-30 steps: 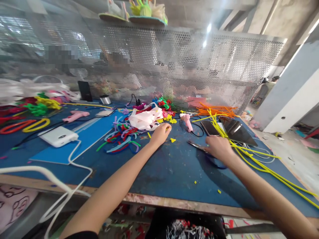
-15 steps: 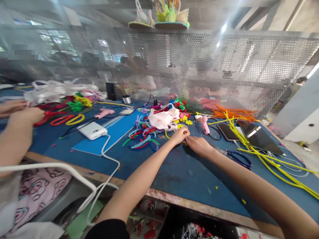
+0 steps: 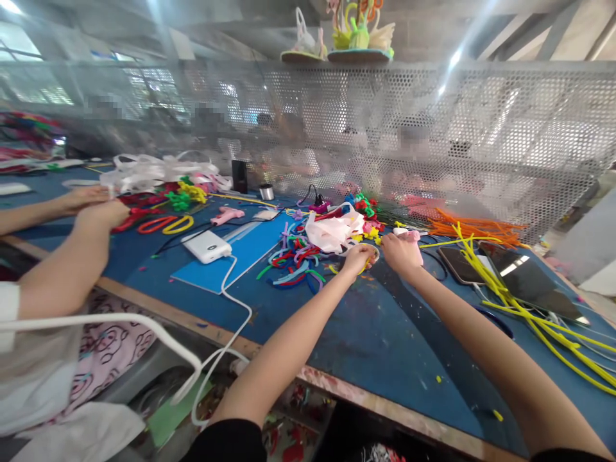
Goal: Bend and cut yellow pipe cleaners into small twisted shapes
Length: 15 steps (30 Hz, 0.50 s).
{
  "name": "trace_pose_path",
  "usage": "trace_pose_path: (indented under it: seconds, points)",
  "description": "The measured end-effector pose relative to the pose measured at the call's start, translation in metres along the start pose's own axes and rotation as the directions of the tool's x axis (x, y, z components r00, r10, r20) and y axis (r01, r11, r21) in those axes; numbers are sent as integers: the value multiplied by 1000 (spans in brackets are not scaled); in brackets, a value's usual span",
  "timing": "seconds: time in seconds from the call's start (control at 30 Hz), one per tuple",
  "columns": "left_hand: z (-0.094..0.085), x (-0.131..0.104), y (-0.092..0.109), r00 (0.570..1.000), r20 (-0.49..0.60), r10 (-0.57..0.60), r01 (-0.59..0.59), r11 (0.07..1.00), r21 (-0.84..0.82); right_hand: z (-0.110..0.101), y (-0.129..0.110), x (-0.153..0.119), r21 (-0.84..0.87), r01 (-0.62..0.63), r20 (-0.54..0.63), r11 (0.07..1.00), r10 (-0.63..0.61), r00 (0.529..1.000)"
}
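Note:
My left hand (image 3: 359, 258) is closed around a thin yellow stem with a pale loop at its fingertips, just over the blue table mat. To its right, my right hand (image 3: 399, 252) has its fingers bent beside the pink glue gun (image 3: 414, 242); whether it grips anything is hidden. A bunch of pale ribbon (image 3: 332, 231) lies behind my left hand, with small yellow flowers (image 3: 371, 232) next to it. Curled coloured fuzzy stems (image 3: 293, 260) are spread to the left of my left hand.
Long yellow stems (image 3: 510, 292), orange stems (image 3: 471, 228) and a phone (image 3: 462, 265) lie at the right. A white power bank (image 3: 206, 246) with a cable rests on a blue board (image 3: 250, 253). A co-worker's hands (image 3: 108, 208) are at the left. A perforated metal screen (image 3: 356, 128) stands behind.
My hands have moved apart. The right one has gone from the left hand's fingertips to the pink glue gun. The camera view has swung left.

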<state>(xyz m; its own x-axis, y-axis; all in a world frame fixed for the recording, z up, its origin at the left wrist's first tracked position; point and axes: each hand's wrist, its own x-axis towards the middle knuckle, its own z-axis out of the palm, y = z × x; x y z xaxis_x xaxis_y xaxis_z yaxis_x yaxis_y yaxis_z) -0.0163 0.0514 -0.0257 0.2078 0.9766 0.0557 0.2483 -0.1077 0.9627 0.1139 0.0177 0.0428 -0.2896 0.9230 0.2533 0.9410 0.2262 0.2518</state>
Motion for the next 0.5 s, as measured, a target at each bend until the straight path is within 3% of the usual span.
trace_pose_path:
  seconds: [0.17, 0.33, 0.5]
  points:
    - [5, -8, 3, 992, 61, 110, -121, 968, 218, -9, -13, 16, 8, 11, -31, 1000, -11, 999]
    - [10, -18, 7, 960, 104, 258, -278, 862, 424, -8, -19, 30, 20, 43, 16, 999, -43, 999]
    - [12, -19, 7, 942, 162, 295, -335, 782, 526, -4, -19, 34, 50, 49, 56, 998, -52, 997]
